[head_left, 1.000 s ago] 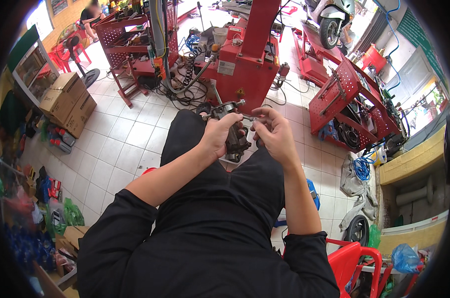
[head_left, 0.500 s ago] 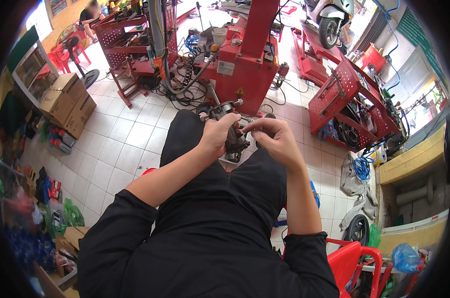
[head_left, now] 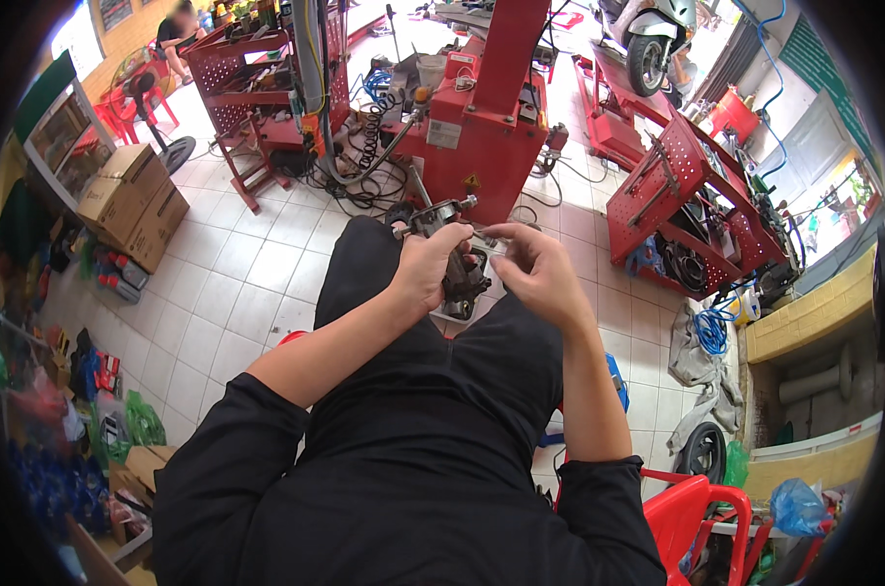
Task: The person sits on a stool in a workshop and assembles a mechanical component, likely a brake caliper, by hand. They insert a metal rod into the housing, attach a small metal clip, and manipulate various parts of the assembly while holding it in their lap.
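Observation:
My left hand (head_left: 425, 271) is closed around a greasy metal machine part (head_left: 469, 278), which it holds above the gap between my thighs. The part has a silver upper section with a rod sticking up past my fingers and a darker, bulkier lower end; its exact kind is unclear. Just to the right of it, my right hand (head_left: 543, 275) hovers with index finger and thumb apart, the index tip pointing at the part. I see nothing between those two fingers. The other right fingers are curled and partly hidden.
Ahead stands a red machine base (head_left: 472, 161), with cables around it on the tiled floor (head_left: 257, 264). Red perforated tool carts (head_left: 657, 200) flank it. Cardboard boxes (head_left: 135, 200) are at left, a scooter (head_left: 648, 49) far right, and a red chair (head_left: 687, 518) near right. A person sits far left.
My right hand has drawn slightly away from the part, and its index finger and thumb have spread apart. The left hand and the part have stayed in place.

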Demonstrator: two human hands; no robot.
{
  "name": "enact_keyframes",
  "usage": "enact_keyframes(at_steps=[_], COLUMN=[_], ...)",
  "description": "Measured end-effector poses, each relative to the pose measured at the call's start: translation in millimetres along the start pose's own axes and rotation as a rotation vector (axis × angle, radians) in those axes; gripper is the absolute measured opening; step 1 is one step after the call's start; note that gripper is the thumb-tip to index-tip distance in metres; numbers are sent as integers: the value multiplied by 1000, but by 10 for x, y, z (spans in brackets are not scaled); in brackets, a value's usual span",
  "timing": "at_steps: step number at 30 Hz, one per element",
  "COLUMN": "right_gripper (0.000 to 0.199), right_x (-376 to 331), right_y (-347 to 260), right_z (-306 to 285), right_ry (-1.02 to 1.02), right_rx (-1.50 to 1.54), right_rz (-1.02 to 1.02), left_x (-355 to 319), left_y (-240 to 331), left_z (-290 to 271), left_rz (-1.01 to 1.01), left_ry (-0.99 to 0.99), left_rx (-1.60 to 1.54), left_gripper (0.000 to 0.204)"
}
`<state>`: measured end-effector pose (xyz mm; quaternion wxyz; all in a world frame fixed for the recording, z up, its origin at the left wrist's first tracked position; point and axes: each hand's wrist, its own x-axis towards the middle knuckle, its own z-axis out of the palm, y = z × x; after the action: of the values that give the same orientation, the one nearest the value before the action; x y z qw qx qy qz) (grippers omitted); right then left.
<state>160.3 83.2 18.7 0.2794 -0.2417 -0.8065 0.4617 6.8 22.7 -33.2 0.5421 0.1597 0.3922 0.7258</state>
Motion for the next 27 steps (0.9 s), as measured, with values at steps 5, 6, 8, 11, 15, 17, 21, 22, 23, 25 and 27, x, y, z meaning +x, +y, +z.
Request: enact_keyframes(at_steps=[5, 6, 8, 11, 15, 17, 21, 22, 23, 25, 27], right_gripper=[28, 27, 25, 25, 24, 22, 20, 20, 20, 20, 18], right_x=[-8, 6, 9, -16, -1, 23, 47, 47, 51, 53, 58], right_y=[-34, -5, -6, -46, -10, 33, 77, 70, 76, 110, 179], right_z=[-5, 21, 31, 30, 42, 41, 83, 97, 102, 119, 162], right_ry=[7, 84, 98, -38, 99, 166, 138, 135, 146, 166, 206], right_rx=[190, 104, 7, 91, 176, 58, -83, -101, -81, -41, -10], right_rz=[-3, 7, 15, -40, -75, -16, 60, 73, 94, 135, 76], left_x=[67, 49, 37, 52, 54, 17, 22, 36, 38, 19, 6], left_y=[-38, -38, -37, -37, -35, -13, -11, -22, -23, -41, -53], left_z=[-40, -16, -9, -51, -36, 5, -7, -27, -30, -28, -23], left_rz=[30, 33, 26, 11, 34, 31, 8, 8, 6, 5, 2], left_ry=[-28, -14, -10, -36, -27, -6, -12, -23, -34, -56, -57], left_rx=[-3, -4, -8, -7, -1, -10, -33, -37, -32, -23, -33], left_gripper=[11, 11, 11, 10, 10, 10, 11, 11, 11, 11, 11])
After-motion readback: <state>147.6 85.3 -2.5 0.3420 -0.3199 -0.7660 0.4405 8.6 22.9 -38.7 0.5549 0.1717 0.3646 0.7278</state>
